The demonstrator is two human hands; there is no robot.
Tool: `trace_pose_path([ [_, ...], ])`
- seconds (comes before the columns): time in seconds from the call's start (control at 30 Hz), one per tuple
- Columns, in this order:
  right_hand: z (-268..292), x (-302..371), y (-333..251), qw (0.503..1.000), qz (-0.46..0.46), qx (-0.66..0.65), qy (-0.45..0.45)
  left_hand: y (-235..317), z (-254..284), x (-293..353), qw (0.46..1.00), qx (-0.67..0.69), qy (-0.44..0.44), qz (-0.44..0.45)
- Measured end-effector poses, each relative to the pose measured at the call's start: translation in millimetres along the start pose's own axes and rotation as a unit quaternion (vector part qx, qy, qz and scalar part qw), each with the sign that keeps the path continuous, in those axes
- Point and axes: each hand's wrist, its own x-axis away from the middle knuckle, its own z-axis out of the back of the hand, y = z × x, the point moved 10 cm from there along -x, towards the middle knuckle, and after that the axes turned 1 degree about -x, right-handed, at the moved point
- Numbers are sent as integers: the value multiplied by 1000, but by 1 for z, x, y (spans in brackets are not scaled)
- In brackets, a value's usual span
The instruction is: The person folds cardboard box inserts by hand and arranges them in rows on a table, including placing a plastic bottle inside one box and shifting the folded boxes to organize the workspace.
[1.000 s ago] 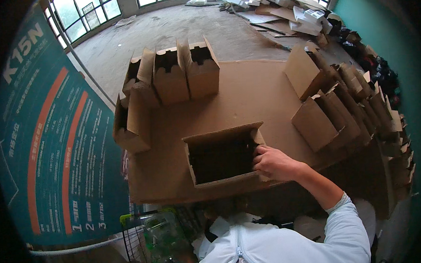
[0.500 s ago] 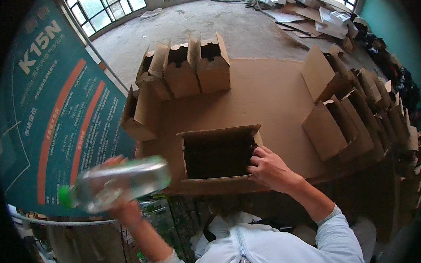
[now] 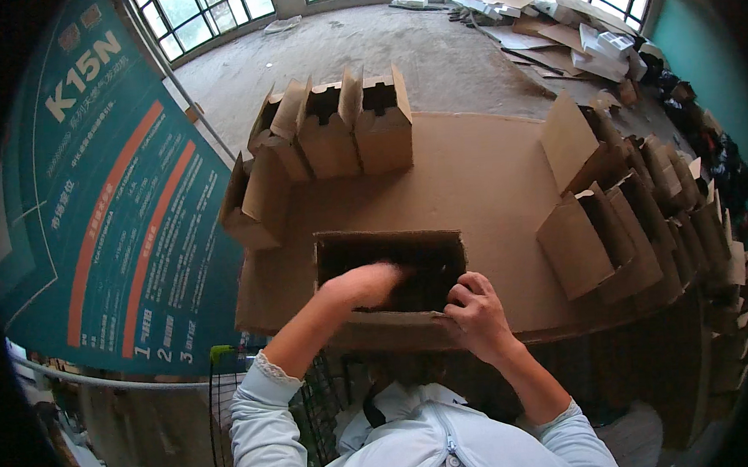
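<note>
An upright cardboard box [image 3: 378,320] with an open top stands at the front edge of the cardboard-covered table [image 3: 489,172]. My left hand [image 3: 375,284] reaches down into it past the front rim. Its fingers are blurred and lost in the dark interior, so whatever they hold is hidden. At the box's front right corner, the curled fingers of my right hand [image 3: 472,306] grip the rim. No bottle shows.
Several open cardboard boxes [image 3: 384,140] stand at the far left of the table. More cardboard boxes [image 3: 571,248] crowd its right side. A black wire basket [image 3: 223,410] is below the front left edge, beside a green printed banner [image 3: 60,216].
My left hand has swung right from beside the box, where it held a clear green-capped bottle, and is now inside the box. The bottle has gone from sight. My right hand stays at the rim.
</note>
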Motion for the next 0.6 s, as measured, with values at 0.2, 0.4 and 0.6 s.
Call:
trace_pose_path([
  [0.2,-1,6,16,999,-7,40,-14,-1,95,140,883,221,406,-77],
  [0.4,-1,-4,7,1000,-16,22,-15,-322,-212,351,608,381,642,269],
  [0.6,-2,-13,8,997,-27,52,-40,-423,-488,349,750,131,225,608],
])
